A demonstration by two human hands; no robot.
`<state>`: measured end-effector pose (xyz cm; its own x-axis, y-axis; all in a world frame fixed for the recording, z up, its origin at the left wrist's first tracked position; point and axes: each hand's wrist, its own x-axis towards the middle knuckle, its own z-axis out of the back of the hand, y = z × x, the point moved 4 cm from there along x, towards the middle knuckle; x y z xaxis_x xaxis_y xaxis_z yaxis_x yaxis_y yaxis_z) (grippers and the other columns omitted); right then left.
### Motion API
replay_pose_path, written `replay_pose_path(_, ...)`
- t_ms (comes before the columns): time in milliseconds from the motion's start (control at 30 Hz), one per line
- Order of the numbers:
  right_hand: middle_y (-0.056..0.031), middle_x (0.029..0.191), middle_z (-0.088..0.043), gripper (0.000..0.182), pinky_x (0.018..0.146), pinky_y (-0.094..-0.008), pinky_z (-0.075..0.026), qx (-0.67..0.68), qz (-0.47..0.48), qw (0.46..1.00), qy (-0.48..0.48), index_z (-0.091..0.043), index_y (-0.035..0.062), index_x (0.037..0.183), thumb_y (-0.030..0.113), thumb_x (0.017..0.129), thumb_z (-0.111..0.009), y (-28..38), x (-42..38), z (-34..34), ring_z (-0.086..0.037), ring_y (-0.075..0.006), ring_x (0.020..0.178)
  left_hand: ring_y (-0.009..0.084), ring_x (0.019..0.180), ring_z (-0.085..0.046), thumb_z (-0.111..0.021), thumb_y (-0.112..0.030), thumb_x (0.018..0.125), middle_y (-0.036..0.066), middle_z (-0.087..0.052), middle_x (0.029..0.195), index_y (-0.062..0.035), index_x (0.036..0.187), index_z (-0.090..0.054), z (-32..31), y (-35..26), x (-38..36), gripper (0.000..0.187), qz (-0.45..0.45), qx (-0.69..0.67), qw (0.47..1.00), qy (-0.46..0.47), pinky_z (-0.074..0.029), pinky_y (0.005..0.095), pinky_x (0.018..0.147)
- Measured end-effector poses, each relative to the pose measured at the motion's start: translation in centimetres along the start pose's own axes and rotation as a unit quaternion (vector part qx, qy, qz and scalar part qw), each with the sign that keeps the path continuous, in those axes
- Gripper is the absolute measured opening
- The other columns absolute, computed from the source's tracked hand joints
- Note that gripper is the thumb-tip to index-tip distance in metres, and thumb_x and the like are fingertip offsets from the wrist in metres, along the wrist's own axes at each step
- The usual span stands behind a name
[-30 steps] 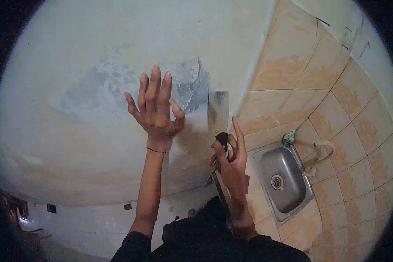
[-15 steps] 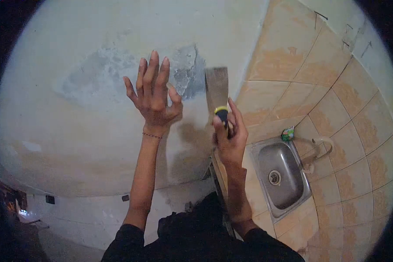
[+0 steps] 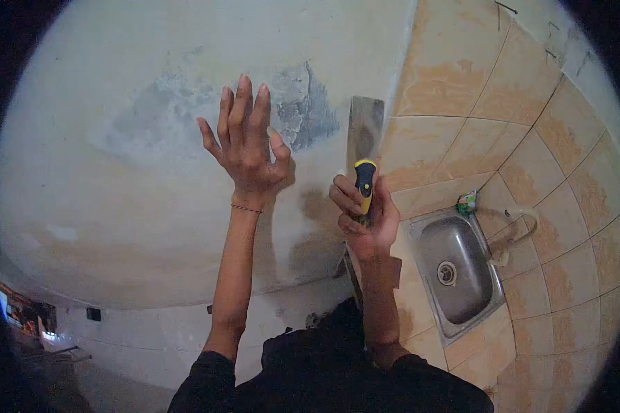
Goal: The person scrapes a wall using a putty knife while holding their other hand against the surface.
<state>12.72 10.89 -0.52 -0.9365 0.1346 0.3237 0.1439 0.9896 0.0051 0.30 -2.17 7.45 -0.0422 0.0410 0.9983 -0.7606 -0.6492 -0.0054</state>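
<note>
My left hand is raised with its fingers spread in front of the wall, over a grey patch of bare, rough surface. My right hand is closed round the yellow and black handle of a scraper. The wide metal blade points up, beside the line where the painted wall meets the tiles. To the left of the blade, a flaking edge of the patch shows between my two hands.
A metal sink is set in the tiled counter at the right, with a pale tap and a green packet beside it. Orange-marked tiles cover the right wall. A lit screen shows at far left.
The scraper in my right hand has moved right, off the patch's right edge, and its handle has turned to show more. My left hand stays spread near the same spot.
</note>
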Motion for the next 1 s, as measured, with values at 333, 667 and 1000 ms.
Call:
replay_pose_path(333,-0.0083,0.085,-0.039,0.026,0.026,-0.0193,-0.033,0.027,0.061,0.993,0.099,-0.039,0.0003,0.102,0.025,0.107,-0.042,-0.2,0.0,1.5,-0.038,-0.0081,0.044,0.0253,0.143,-0.040,-0.039,-0.036,0.087,0.006,-0.053,0.148,-0.0151,0.137,-0.061,0.1,-0.3,0.0,0.058,-0.001,0.008,1.000,0.011,0.000,0.0496,0.124)
replay_pose_path(667,-0.0067,0.077,-0.042,0.053,0.030,-0.0175,-0.031,-0.174,0.065,0.980,-0.068,-0.034,0.0262,0.155,0.029,0.105,-0.049,0.2,-1.6,1.1,-0.034,-0.0070,0.044,0.0250,0.144,-0.039,-0.037,-0.037,0.091,0.006,-0.055,0.146,-0.0149,0.135,-0.063,0.2,-0.4,0.2,0.055,0.005,0.011,1.000,0.007,-0.001,0.0490,0.125)
replay_pose_path(1000,-0.0051,0.074,-0.043,0.056,0.030,-0.0176,-0.028,-0.238,0.066,0.963,-0.113,-0.032,0.0226,0.156,0.028,0.104,-0.051,0.1,-1.8,0.1,-0.033,-0.0069,0.043,0.0248,0.143,-0.040,-0.034,-0.040,0.092,0.006,-0.056,0.145,-0.0147,0.133,-0.064,0.1,-0.2,-0.1,0.057,0.000,0.024,1.000,0.006,-0.001,0.0483,0.125)
